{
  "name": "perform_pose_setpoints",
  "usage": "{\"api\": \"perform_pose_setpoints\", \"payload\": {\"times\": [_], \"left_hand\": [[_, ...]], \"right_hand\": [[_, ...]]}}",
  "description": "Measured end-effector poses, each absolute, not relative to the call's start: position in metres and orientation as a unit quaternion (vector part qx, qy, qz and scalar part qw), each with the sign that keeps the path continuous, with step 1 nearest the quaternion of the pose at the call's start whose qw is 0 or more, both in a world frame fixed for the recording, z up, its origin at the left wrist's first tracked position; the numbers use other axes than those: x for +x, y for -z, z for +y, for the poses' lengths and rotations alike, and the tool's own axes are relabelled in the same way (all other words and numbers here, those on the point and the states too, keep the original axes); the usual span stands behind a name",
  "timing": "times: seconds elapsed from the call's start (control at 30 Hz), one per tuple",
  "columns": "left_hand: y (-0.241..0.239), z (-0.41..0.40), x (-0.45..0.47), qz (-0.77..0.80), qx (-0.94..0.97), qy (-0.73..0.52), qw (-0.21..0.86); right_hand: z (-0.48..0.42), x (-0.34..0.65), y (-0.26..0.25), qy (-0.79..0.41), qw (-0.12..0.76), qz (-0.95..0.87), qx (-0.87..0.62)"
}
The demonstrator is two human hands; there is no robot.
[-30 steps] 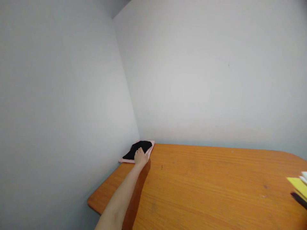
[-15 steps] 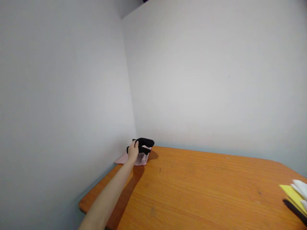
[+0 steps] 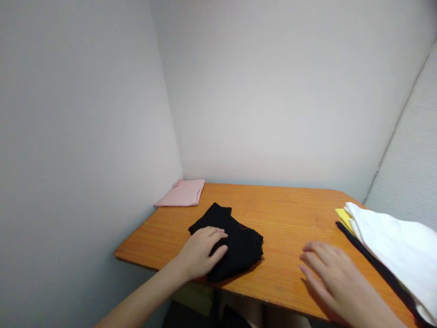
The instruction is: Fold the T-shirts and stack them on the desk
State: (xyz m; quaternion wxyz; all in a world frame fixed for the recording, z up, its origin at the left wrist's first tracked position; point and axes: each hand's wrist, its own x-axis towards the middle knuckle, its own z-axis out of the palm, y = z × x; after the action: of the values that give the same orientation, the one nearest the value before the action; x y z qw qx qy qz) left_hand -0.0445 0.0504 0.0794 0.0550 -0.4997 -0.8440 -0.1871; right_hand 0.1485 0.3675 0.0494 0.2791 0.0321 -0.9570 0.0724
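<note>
A folded black garment (image 3: 235, 243) lies near the front edge of the wooden table (image 3: 273, 205), with a small red mark on its upper side. My left hand (image 3: 205, 250) rests on its left part, the thumb and fingers spread on the cloth. To the right of the garment, my right hand (image 3: 329, 273) hovers low over the table top, slightly blurred, its fingers apart and nothing in them. A folded pink garment (image 3: 182, 193) lies at the far left corner of the table, apart from both hands.
On the right side of the table lies a pile with white cloth (image 3: 396, 241) on top, and yellow cloth (image 3: 344, 217) and black cloth (image 3: 370, 262) showing beneath. Pale walls (image 3: 256, 100) border the table at the back and left. My legs are partly visible below the front edge.
My left hand has brought the black garment from above the pink one at the far corner to the table's front. My right hand has come into view, and the view has turned right.
</note>
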Motion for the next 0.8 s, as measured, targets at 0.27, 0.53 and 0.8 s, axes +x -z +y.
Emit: {"api": "perform_pose_setpoints", "payload": {"times": [0.27, 0.53, 0.8], "left_hand": [[-0.072, 0.068, -0.008, -0.858, -0.421, 0.288, -0.061], [-0.056, 0.060, 0.019, -0.723, -0.344, 0.561, -0.210], [-0.081, 0.002, 0.014, -0.728, -0.317, 0.593, -0.136]], "right_hand": [[0.265, 0.141, -0.030, -0.154, 0.202, -0.966, 0.052], [0.258, 0.122, -0.034, -0.427, 0.124, -0.895, -0.034], [0.310, 0.164, -0.045, -0.400, 0.194, -0.889, -0.112]]}}
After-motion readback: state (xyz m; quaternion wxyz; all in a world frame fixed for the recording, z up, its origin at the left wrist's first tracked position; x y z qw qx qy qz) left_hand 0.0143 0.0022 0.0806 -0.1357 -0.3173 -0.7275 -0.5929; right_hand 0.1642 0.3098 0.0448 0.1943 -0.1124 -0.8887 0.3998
